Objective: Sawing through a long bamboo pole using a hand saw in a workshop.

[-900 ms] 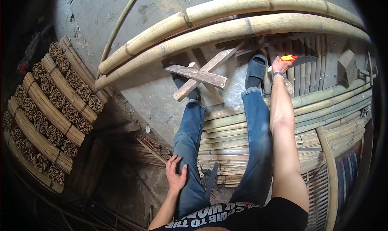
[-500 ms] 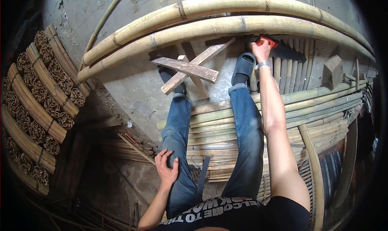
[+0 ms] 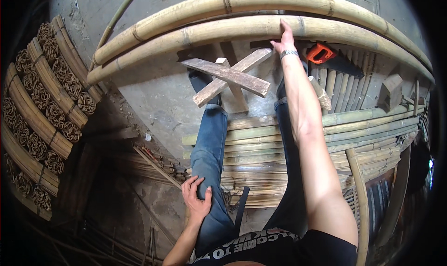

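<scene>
A: Describe the work area.

B: Concrete floor, seen from above. Split bamboo strips lie stacked under the person's legs. Bundles of rolled strip stand at the left. A wooden cross lies near the feet.

A: Where are the poles?

B: Two long bamboo poles lie side by side across the far edge. The near pole is just beyond the cross; the far pole is touching or just beside it.

A: State of the hands?

B: The right hand is stretched forward, its fingers flat against the near pole, open, not wrapped around it. The left hand rests on the left thigh, fingers spread, holding nothing.

A: Tools?

B: A saw with an orange handle lies just right of the right wrist, untouched.

A: Progress?

B: In my judgement, early. The near pole shows no cut in view. Contact is made; gripping, positioning and any sawing remain.
</scene>
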Demonstrator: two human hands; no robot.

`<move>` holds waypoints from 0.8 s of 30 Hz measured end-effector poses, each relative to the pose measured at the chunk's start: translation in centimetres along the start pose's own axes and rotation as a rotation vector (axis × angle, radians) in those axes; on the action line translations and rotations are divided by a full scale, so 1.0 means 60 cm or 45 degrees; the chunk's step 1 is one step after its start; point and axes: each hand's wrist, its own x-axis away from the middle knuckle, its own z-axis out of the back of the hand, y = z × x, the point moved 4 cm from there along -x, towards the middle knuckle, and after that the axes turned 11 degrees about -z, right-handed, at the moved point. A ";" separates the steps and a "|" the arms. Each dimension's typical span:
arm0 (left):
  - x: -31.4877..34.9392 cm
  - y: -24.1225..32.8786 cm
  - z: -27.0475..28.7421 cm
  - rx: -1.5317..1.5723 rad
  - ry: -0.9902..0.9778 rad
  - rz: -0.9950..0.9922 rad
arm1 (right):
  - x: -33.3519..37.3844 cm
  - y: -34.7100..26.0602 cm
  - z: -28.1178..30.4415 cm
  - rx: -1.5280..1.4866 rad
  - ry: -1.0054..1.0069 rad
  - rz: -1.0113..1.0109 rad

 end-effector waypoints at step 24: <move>-0.461 0.005 -0.182 -0.516 -0.005 -0.528 | -0.013 0.016 0.047 -0.329 -0.441 0.107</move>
